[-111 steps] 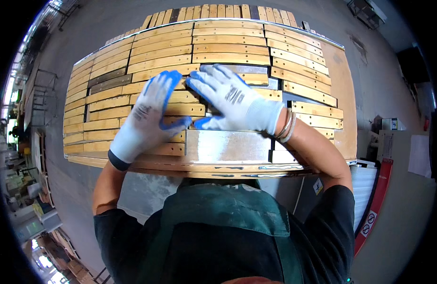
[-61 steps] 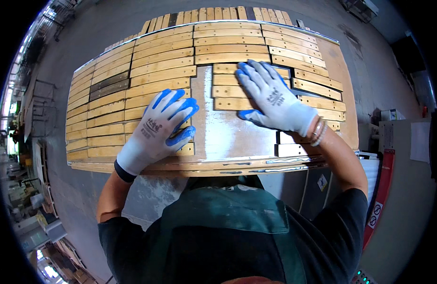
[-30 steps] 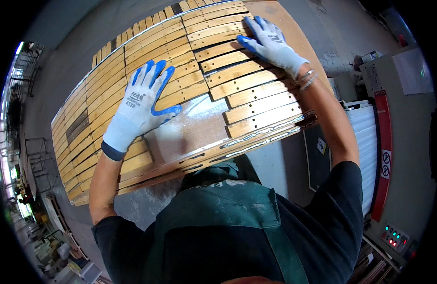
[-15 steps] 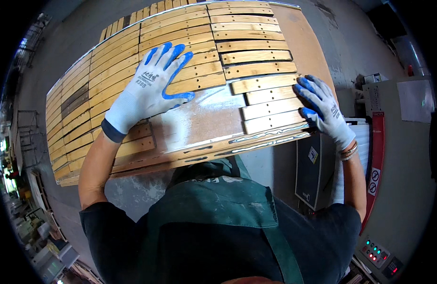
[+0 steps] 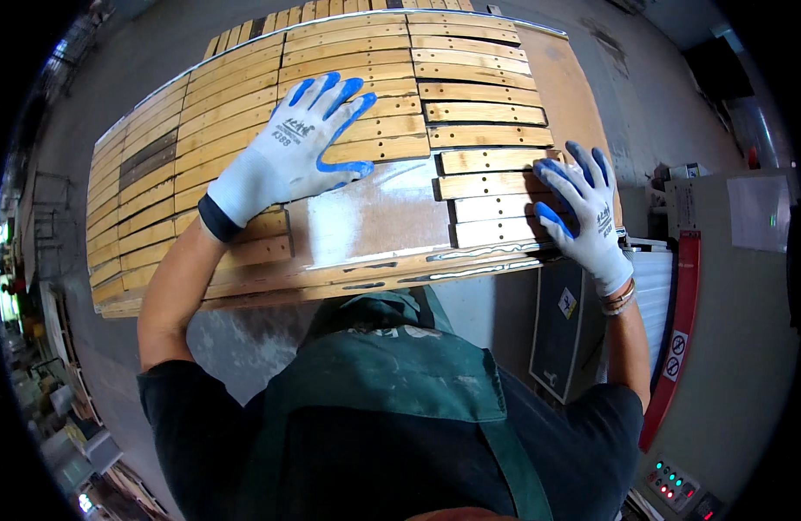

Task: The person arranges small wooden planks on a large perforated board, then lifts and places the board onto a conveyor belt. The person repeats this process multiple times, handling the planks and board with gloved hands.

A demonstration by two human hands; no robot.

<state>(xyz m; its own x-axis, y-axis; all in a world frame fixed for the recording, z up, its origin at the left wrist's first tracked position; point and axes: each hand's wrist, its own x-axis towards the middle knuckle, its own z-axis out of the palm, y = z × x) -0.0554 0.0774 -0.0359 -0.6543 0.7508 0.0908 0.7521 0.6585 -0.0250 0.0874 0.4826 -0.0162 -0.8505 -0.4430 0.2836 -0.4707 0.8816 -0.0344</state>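
wooden slats (image 5: 485,112) lie under our left hand (image 5: 309,139), which we spread, perhaps to steady them; our right hand (image 5: 584,213) splays at their ends, seemingly to align them.

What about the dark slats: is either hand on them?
No, the left hand is over lighter slats right of the dark slats, and the right hand is farther right.

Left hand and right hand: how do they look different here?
The left hand is spread over wooden slats beside the bare board; the right hand is by the right ends of other slats. The left hand angles rightward, the right hand leftward. The left hand has a dark cuff band, the right hand bracelets at the wrist. Both wear blue-and-white gloves.
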